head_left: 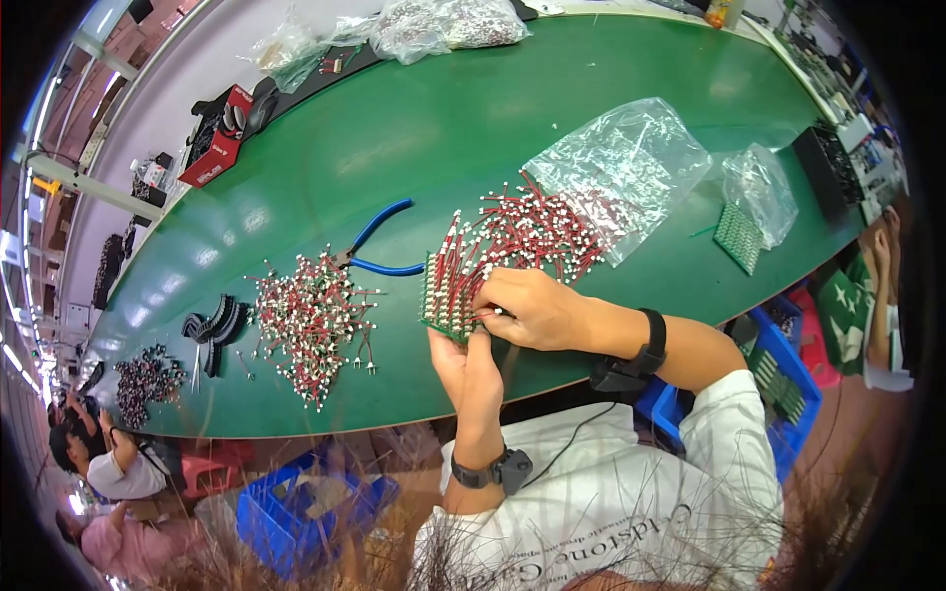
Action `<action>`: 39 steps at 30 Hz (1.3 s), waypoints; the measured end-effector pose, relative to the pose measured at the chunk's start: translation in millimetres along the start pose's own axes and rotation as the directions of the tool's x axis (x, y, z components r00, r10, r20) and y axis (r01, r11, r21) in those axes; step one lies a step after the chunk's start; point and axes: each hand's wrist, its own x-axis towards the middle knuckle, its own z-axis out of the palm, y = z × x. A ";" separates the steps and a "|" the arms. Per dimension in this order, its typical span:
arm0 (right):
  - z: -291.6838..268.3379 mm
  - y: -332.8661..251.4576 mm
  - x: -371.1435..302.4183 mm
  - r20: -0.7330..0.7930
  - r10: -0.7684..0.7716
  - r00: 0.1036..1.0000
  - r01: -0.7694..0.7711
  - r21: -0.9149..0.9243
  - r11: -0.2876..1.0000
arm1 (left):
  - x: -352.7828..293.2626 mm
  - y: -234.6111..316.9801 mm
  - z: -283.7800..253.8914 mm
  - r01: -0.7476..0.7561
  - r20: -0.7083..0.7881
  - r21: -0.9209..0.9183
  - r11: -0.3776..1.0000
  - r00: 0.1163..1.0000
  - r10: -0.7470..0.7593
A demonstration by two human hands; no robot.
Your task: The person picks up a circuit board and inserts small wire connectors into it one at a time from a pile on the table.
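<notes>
My left hand (469,376) grips the lower edge of a green circuit board panel (431,288), thumb and fingers closed on it. Rows of short red wires with white ends stand up from the panel. Over its right side my right hand (540,309) is bent into a pinch, with a short red wire lead (490,312) at the fingertips. Just beyond, a loose heap of red wire leads (537,229) with white connectors spreads over the green table. Blue-handled pliers (382,223) lie to the left of the panel, handles spread.
A second heap of wired parts (310,330) lies left, near black strips (225,320), tweezers (196,366) and small dark components (148,382). On the right are a clear plastic bag (631,158), another green panel (739,238) and a black bin (826,172). Blue crates (286,517) stand below the table edge.
</notes>
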 end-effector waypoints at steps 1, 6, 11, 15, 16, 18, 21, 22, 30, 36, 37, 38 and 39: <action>0.7 0.4 -0.1 -0.015 0.009 1.000 -0.009 0.004 1.000 | -0.3 -1.1 -0.2 0.001 0.000 0.000 1.000 1.000 -0.001; 3.5 1.0 -2.0 -0.033 0.036 0.999 -0.037 -0.008 0.999 | -1.2 -2.8 0.6 0.009 0.008 0.016 1.000 1.000 -0.009; 6.1 2.9 -2.6 -0.037 0.032 0.999 -0.033 -0.018 0.999 | -1.7 -1.1 1.8 -0.010 0.006 0.014 1.000 1.000 0.010; 3.6 2.3 -2.9 -0.020 0.032 0.999 -0.034 -0.106 0.994 | -1.0 -2.2 0.5 0.022 0.032 0.050 0.998 0.999 -0.024; 2.4 0.5 -2.6 -0.014 0.021 1.000 -0.023 -0.159 0.987 | -1.6 -2.1 -0.4 0.022 0.030 0.050 0.999 0.999 -0.023; 2.0 -0.6 -0.2 -0.006 0.026 1.000 -0.026 -0.141 0.990 | -2.3 -2.6 -2.2 -0.021 0.065 0.168 0.986 0.998 0.010; 4.8 3.6 -0.4 -0.030 0.029 0.999 -0.032 -0.101 0.994 | -0.8 -0.7 -2.2 0.036 0.059 0.147 0.988 0.997 -0.045; 5.0 5.2 -0.4 -0.057 0.021 0.998 -0.025 -0.077 0.997 | 0.0 -1.0 -3.2 0.037 0.059 0.146 0.989 0.997 -0.046; 8.6 1.8 -0.5 -0.015 -0.032 0.999 0.031 -0.086 0.996 | -6.6 0.7 -2.0 0.001 -0.025 0.101 0.995 1.000 0.002; 6.9 6.4 1.1 -0.037 0.016 0.999 -0.018 -0.061 0.998 | -1.5 4.0 -8.4 0.018 -0.034 0.072 0.997 0.999 -0.015; -4.5 1.2 5.6 -0.004 0.008 1.000 -0.008 -0.036 0.999 | 1.4 6.6 -11.1 0.005 -0.040 -0.001 1.000 0.999 -0.005; -15.1 0.1 8.6 0.028 -0.001 1.000 0.001 -0.014 1.000 | 5.5 7.5 -16.8 -0.020 -0.090 -0.041 0.999 0.996 0.016; -24.3 5.0 8.4 0.003 -0.004 1.000 0.004 -0.073 0.997 | 7.8 11.9 -22.2 -0.016 -0.136 -0.106 0.994 0.991 0.001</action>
